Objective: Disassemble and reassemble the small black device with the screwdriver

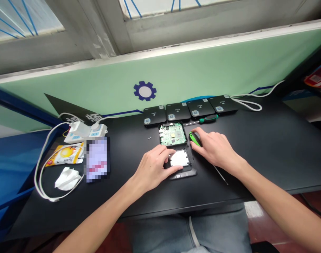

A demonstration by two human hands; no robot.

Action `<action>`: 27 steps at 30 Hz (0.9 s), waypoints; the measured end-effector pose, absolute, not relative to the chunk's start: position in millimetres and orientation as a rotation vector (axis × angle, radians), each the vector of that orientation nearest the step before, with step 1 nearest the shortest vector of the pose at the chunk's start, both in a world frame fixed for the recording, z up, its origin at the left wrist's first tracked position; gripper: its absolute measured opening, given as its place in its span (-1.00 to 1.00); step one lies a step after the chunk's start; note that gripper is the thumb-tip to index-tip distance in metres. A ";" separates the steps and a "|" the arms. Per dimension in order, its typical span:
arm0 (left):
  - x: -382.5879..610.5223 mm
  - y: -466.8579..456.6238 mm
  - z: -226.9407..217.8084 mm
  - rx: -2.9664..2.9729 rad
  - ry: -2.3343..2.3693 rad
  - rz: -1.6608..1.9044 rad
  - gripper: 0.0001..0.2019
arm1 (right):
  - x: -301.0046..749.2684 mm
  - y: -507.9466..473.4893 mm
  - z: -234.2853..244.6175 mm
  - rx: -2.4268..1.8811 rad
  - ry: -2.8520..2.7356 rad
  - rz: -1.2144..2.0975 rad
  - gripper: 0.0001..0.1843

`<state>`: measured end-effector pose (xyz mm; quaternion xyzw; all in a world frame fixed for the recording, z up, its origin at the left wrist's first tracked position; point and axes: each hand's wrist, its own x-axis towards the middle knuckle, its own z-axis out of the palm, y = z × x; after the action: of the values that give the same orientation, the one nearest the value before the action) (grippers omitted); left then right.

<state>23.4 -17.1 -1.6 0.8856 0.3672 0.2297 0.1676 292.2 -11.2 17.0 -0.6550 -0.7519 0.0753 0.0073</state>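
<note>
My left hand (pixel 155 165) grips a black plastic cover (pixel 192 165) at its left side, fingers on the far part and thumb along the near part. A white pad (pixel 179 159) sits in the middle of this cover. Just beyond it lies a black case (pixel 187 135) with a green circuit board (pixel 173 133) exposed inside. To the right, my right hand (pixel 215 147) is closed around the green and black handle of a screwdriver (pixel 194 138). Its metal shaft comes out under the palm and points back toward me. The palm side of that hand is hidden.
Several closed black boxes (pixel 178 111) stand in a row along the green panel. Another screwdriver (pixel 209 118) lies before them. Small screws (pixel 149 137) rest left of the case. Farther left are a power strip (pixel 94 131), a snack packet (pixel 66 154), a crumpled tissue (pixel 67 178) and a blurred-out flat object (pixel 97 160).
</note>
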 end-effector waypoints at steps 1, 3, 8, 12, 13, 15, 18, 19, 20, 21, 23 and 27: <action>23.3 -17.3 -2.0 2.520 1.046 0.657 -0.63 | 291.9 -11.0 16.9 -2.052 -2.363 0.217 -0.59; 23.5 -17.5 -2.6 2.519 1.044 0.668 -0.62 | 291.6 -10.5 17.7 -2.071 -2.384 0.180 -0.57; 24.0 -17.5 -2.4 2.468 1.064 0.675 -0.65 | 291.0 -8.8 20.8 -2.101 -2.376 0.119 -0.54; 22.9 -16.5 -1.1 2.394 1.090 0.691 -0.79 | 290.7 -8.6 18.3 -2.090 -2.334 0.097 -0.54; 22.5 -16.3 -1.0 2.389 1.093 0.701 -0.80 | 290.7 -8.8 17.1 -2.078 -2.321 0.072 -0.55; 22.2 -15.9 -1.1 2.383 1.101 0.717 -0.82 | 291.3 -9.1 14.4 -2.035 -2.283 -0.014 -0.55; 22.4 -15.6 -1.9 2.381 1.107 0.719 -0.85 | 293.7 -8.8 11.0 -1.894 -2.222 -0.116 -0.56; 22.7 -15.6 -2.2 2.385 1.110 0.717 -0.86 | 294.8 -8.6 10.0 -1.822 -2.213 -0.110 -0.59; 23.0 -15.7 -2.4 2.388 1.114 0.715 -0.87 | 295.7 -8.2 9.2 -1.733 -2.211 -0.084 -0.64; 23.4 -15.8 -2.6 2.390 1.117 0.714 -0.88 | 296.3 -7.9 8.4 -1.633 -2.212 -0.053 -0.69; 24.0 -16.1 -2.6 2.392 1.125 0.708 -0.88 | 296.6 -7.5 6.7 -1.432 -2.221 -0.011 -0.79; 24.6 -16.6 -1.7 2.398 1.138 0.697 -0.85 | 294.6 -6.2 1.4 -1.184 -2.293 0.032 -0.89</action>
<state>24.6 -16.6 -1.7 0.8566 0.4066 0.2490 0.1972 294.6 -6.2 1.4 -0.4409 -0.8537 0.0118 0.2768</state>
